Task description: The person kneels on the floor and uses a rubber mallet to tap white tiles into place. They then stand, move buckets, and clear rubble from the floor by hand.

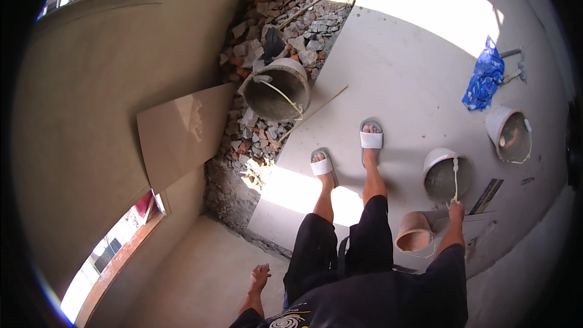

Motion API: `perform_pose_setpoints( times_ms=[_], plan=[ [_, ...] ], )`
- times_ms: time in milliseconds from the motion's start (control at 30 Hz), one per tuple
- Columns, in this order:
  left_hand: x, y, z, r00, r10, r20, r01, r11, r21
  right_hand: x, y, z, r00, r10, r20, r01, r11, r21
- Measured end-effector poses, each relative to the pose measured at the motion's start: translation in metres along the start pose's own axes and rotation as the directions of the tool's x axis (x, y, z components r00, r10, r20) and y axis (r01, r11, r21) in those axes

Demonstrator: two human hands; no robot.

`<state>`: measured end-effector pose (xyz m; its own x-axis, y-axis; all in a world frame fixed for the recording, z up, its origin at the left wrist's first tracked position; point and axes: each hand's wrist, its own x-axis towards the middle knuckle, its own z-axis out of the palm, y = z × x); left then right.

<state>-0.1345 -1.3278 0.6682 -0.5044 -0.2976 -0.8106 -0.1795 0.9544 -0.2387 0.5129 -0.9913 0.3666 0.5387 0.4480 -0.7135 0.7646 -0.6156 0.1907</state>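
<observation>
- Plastered walls [103, 97] and a pale floor [413, 61] beside broken rubble [297, 0] fill the head view. My landmark is the held bucket [438, 157], on or just above that floor; I cannot tell which.
- Hands well apart: the right hand [456, 209] is closed around the thin handle [455, 177] of the held bucket; the left hand [260, 276], well to its left, hangs with fingers loosely curled and nothing visible in them.
- With the pull on one thin handle, a sideways tug could tip the held bucket or knock it into the small terracotta bucket [415, 223], nearer the body and slightly left.
- Bare toes show in the slippers [371, 140], left of the held bucket; a dropped load could hurt them.
- Right of the held bucket, a dark strip [487, 195] lies close by; farther off on that side are a whitish bucket [498, 118] and, beyond, a crumpled blue bag [485, 79].
- Left of the held bucket, past the feet, a thin stick [328, 102] could trip someone; a large bucket [295, 65] stands beyond, partly blocking the rubble's edge.
</observation>
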Motion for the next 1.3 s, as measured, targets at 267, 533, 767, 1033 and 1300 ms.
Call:
perform_pose_setpoints(
  times_ms=[267, 533, 767, 1033, 1300],
  plan=[
    [-0.006, -0.003, 0.015, 0.994, 0.077, 0.081, -0.074, 0.996, -0.041, -0.044, -0.065, 0.019, 0.976, 0.140, -0.167, -0.161, 0.979, -0.121],
    [-0.012, -0.085, 0.004, 0.993, 0.100, 0.063, -0.089, 0.984, -0.156, -0.189, -0.451, 0.050, 0.647, -0.758, 0.087, 0.735, 0.649, 0.196],
    [0.020, -0.185, -0.032, 0.997, -0.075, 0.022, 0.078, 0.955, -0.285, -0.295, -0.618, 0.161, 0.578, -0.815, 0.029, 0.806, 0.576, 0.136],
    [0.082, -0.256, -0.081, 0.992, -0.070, 0.103, 0.095, 0.961, -0.261, -0.388, -0.517, 0.187, 0.678, -0.734, -0.050, 0.706, 0.630, 0.323],
    [0.158, -0.138, -0.145, 0.925, 0.379, -0.042, -0.353, 0.811, -0.466, -0.434, -0.296, 0.064, 0.851, -0.517, 0.092, 0.438, 0.795, 0.419]
  ],
)
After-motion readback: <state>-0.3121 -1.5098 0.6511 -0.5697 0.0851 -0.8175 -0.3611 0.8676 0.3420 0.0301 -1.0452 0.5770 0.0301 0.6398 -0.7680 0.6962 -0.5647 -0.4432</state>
